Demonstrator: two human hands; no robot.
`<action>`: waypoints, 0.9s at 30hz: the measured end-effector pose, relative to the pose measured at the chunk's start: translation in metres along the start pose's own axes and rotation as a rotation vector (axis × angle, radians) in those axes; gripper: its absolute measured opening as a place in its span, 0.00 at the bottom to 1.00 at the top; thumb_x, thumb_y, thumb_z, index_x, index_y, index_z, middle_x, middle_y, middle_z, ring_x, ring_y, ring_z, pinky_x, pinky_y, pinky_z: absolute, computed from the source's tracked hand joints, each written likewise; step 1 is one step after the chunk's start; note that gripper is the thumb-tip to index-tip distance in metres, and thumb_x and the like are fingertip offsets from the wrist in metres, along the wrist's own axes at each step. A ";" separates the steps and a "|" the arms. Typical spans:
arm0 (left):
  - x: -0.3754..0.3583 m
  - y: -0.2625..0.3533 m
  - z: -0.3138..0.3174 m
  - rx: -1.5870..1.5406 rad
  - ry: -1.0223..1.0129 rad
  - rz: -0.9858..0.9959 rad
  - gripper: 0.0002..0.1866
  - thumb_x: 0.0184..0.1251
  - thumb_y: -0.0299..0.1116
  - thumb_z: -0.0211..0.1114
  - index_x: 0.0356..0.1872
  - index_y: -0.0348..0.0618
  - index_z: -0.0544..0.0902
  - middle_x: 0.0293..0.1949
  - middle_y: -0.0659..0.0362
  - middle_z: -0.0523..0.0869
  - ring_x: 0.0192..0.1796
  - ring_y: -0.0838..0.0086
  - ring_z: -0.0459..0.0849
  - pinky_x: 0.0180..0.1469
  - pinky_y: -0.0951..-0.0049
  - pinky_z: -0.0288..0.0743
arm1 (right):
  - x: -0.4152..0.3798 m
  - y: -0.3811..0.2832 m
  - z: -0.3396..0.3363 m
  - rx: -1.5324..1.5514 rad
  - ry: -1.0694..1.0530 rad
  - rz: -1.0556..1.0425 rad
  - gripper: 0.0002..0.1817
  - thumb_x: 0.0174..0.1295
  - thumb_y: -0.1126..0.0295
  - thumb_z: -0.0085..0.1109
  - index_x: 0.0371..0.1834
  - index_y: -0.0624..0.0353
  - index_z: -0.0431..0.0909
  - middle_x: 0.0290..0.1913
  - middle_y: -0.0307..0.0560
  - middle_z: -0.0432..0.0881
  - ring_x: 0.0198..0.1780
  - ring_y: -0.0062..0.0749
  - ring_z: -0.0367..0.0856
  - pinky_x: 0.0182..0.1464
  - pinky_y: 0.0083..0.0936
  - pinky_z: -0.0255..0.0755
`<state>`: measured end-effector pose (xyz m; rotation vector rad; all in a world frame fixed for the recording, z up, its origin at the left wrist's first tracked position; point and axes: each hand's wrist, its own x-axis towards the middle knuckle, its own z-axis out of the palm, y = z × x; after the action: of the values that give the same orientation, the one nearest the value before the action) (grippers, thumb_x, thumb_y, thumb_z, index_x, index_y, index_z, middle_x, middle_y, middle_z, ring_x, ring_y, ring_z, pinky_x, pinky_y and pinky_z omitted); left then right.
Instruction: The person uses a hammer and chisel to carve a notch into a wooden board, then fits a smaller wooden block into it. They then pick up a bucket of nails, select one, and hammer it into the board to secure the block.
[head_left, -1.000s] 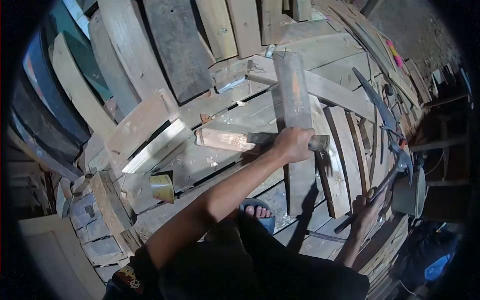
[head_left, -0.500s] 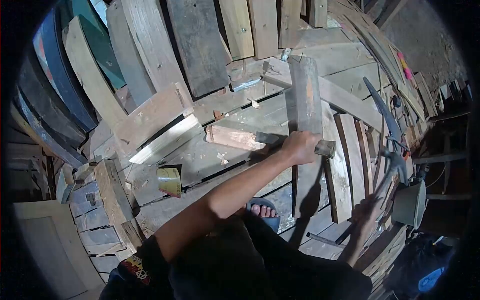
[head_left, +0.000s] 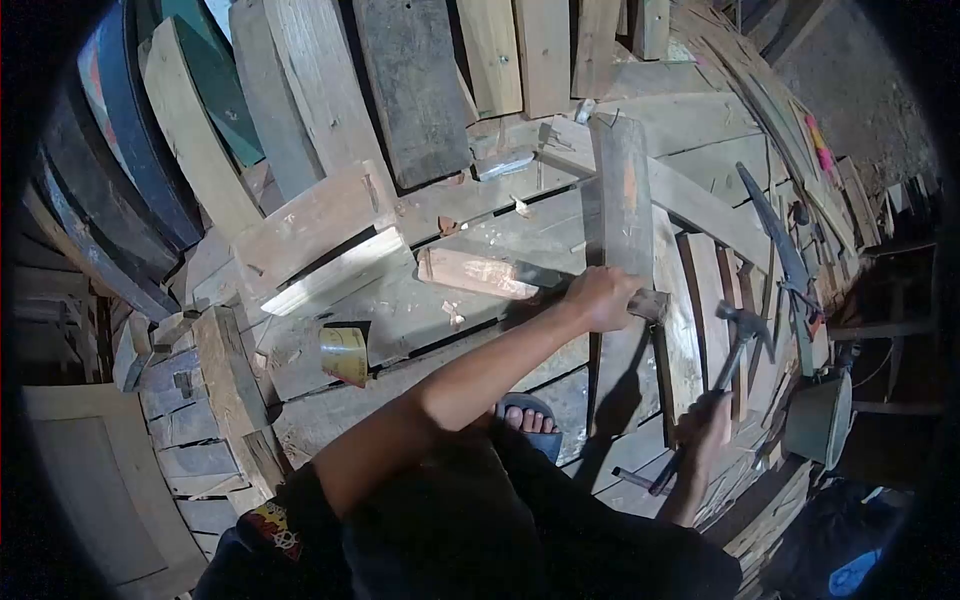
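Observation:
My left hand (head_left: pixel 600 297) is closed around a chisel (head_left: pixel 538 275), whose handle end sticks out to the right of my fist. It lies across a long dark plank (head_left: pixel 622 190) with an orange streak. The chisel's dark blade points left at a pale wood block (head_left: pixel 470 272). Lower right, my right hand (head_left: pixel 705 428) grips a hammer (head_left: pixel 738 340) by its handle. The hammer head hangs just right of the plank, above narrower boards.
Planks and boards cover the floor and lean in stacks at the back and left. A yellow tape roll (head_left: pixel 343 355) lies to the left. My sandalled foot (head_left: pixel 525 415) rests below the plank. A dark saw (head_left: pixel 782 245) and a metal pot (head_left: pixel 820 420) are at the right.
My right hand has brought the hammer leftward, closer to the plank and the chisel. My left hand keeps its hold in the same spot; the view has shifted slightly.

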<state>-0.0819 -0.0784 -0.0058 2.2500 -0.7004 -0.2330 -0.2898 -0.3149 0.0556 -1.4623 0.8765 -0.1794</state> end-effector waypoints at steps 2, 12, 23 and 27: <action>-0.001 0.001 0.003 0.018 0.014 0.020 0.16 0.52 0.36 0.75 0.44 0.46 0.89 0.40 0.41 0.93 0.45 0.43 0.93 0.51 0.45 0.87 | 0.005 -0.023 -0.016 0.112 0.069 -0.102 0.29 0.80 0.29 0.51 0.32 0.40 0.70 0.19 0.27 0.59 0.15 0.17 0.55 0.16 0.23 0.47; -0.008 0.000 -0.009 0.024 0.013 0.031 0.17 0.50 0.33 0.74 0.43 0.41 0.89 0.38 0.39 0.92 0.45 0.40 0.93 0.50 0.45 0.87 | -0.005 0.036 0.025 -0.197 -0.342 0.005 0.30 0.87 0.39 0.42 0.28 0.47 0.65 0.21 0.30 0.60 0.18 0.18 0.58 0.20 0.24 0.52; -0.002 -0.011 -0.005 0.073 0.059 -0.009 0.17 0.51 0.40 0.77 0.38 0.41 0.89 0.37 0.42 0.92 0.44 0.44 0.92 0.48 0.46 0.86 | -0.010 -0.028 0.019 0.414 0.063 -0.067 0.31 0.81 0.28 0.45 0.32 0.42 0.63 0.21 0.26 0.56 0.19 0.17 0.51 0.21 0.21 0.45; -0.005 -0.008 -0.014 0.091 0.007 -0.016 0.17 0.54 0.32 0.72 0.46 0.47 0.91 0.40 0.42 0.93 0.46 0.44 0.93 0.50 0.46 0.87 | 0.003 0.039 0.026 0.102 -0.371 0.225 0.31 0.84 0.33 0.45 0.30 0.46 0.65 0.20 0.27 0.61 0.17 0.18 0.60 0.20 0.23 0.52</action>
<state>-0.0774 -0.0626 -0.0024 2.3423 -0.7021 -0.2049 -0.2872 -0.2898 0.0158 -1.2392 0.7082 0.2074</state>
